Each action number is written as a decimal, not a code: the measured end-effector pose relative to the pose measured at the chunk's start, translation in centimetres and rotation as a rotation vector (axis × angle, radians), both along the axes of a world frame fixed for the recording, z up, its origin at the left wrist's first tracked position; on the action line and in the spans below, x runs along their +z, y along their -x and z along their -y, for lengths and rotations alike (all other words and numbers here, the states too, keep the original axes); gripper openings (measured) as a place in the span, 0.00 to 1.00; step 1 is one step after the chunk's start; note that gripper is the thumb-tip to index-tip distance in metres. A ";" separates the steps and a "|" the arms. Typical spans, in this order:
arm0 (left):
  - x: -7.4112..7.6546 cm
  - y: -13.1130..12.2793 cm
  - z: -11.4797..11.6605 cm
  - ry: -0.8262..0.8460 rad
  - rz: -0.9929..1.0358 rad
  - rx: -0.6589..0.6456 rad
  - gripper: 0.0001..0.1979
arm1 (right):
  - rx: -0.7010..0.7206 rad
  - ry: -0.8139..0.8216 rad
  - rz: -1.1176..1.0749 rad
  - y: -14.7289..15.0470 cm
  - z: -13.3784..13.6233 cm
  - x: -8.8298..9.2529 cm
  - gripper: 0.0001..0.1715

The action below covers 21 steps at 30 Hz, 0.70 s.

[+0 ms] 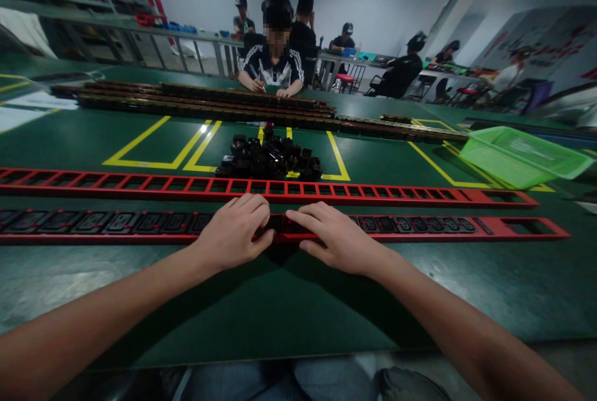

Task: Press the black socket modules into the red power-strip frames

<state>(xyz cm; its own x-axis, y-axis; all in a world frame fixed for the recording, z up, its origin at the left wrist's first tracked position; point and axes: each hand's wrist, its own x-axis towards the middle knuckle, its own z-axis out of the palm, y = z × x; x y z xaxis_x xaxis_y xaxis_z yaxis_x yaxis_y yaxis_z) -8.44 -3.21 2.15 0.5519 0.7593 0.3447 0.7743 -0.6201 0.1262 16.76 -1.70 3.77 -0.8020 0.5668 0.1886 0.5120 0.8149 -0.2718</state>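
Across the table in front of me lies a long red power strip housing, lined with black outlet sockets. My left hand is curled over it near the middle, thumb at the front edge and fingers bent over the top. Just right of it, my right hand straddles the same housing, its index finger reaching onto the top and its thumb near the front side. A dark socket shows in the gap between the hands. Parts of the housing under both palms are hidden.
Behind lies a second red housing with open slots. Beyond it are a pile of black sockets, long dark strips and a green basket. A person sits across the green table; others sit farther back.
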 end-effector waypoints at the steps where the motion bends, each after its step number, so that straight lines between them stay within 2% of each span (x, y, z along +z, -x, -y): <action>1: 0.0 0.0 0.0 -0.002 0.004 -0.001 0.07 | 0.001 -0.005 -0.001 0.0 0.0 0.0 0.31; 4: -0.1 0.0 0.0 0.002 0.014 -0.004 0.07 | 0.002 -0.020 0.016 0.0 0.0 0.0 0.28; 14: 0.0 -0.1 -0.1 0.021 0.006 0.000 0.03 | 0.001 -0.015 0.019 0.1 0.0 0.1 0.29; 21: -0.1 0.0 -0.1 0.037 0.002 -0.008 0.03 | 0.009 -0.031 0.014 0.0 0.0 -0.1 0.26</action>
